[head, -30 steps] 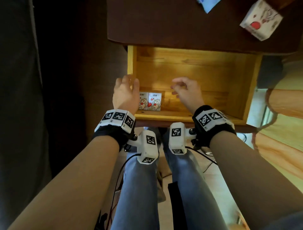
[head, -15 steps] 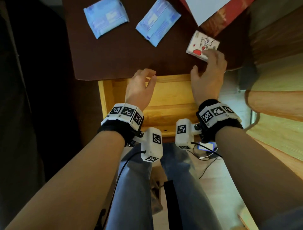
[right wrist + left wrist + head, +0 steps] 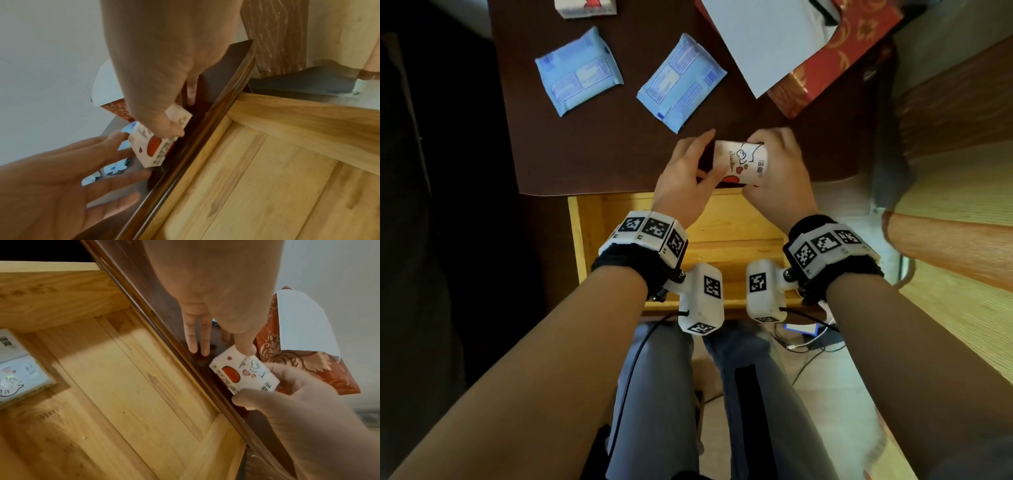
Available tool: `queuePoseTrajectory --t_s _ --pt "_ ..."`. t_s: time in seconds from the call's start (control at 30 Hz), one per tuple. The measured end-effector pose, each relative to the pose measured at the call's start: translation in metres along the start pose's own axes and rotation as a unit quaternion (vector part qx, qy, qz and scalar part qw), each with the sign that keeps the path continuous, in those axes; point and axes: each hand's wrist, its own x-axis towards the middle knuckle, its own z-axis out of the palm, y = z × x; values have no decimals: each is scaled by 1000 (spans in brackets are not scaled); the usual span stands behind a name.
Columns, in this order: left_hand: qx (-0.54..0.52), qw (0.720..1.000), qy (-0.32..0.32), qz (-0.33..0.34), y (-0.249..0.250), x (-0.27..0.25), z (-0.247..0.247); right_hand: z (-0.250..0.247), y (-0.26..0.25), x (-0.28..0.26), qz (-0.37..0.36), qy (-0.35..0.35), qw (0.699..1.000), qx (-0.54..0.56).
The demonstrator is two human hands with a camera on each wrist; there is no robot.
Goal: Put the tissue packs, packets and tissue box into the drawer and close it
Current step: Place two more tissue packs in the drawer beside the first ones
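Observation:
A white tissue pack [image 3: 743,164] with a red heart print hovers at the dark table's [image 3: 602,150] front edge, gripped by my right hand [image 3: 770,164] between thumb and fingers. My left hand [image 3: 688,171] is open beside it, straight fingers and thumb touching its left end [image 3: 244,373]. The wooden drawer [image 3: 573,233] stands pulled out below my wrists; two tissue packs [image 3: 18,369] lie in its near left corner. Two blue packets [image 3: 578,70] [image 3: 681,82] and a red tissue box [image 3: 835,58] lie on the table. Another tissue pack [image 3: 585,7] sits at the far edge.
A white tissue sheet [image 3: 763,37] sticks out of the red box. Light wooden furniture [image 3: 962,178] stands close on the right. Cables [image 3: 808,346] lie on the floor beneath the drawer, beside my knees.
Both hands left the drawer. The right hand reached the pack at the table's right, picked it up and brought it toward the front edge; the left hand moved up to meet it.

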Motion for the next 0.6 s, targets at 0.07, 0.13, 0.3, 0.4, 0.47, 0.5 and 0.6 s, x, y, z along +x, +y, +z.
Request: queuePoseTrajectory --t_s 0.07,0.13,0.3,0.4,0.47,0.5,0.6 --pt "-19 1000 -15 -1 -3 -1 -1 0 -5 -1 -27 -19 999 35" --pt "-14 1000 -23 -9 -7 -3 -4 2 -10 -1 -41 -34 995 79" --pt "-9 998 -25 -53 -24 -5 -20 12 -34 1 -60 -75 987 126" --pt "-57 994 -22 -92 -35 -4 -35 19 -50 14 -30 -76 985 155" --pt "-88 991 4 -102 -41 -4 -47 26 -64 25 30 -88 974 206" --pt "-106 989 23 -102 -43 -3 -56 30 -72 32 64 -106 962 243" --pt "-154 982 56 -98 -46 0 -75 42 -91 47 101 -123 940 303"
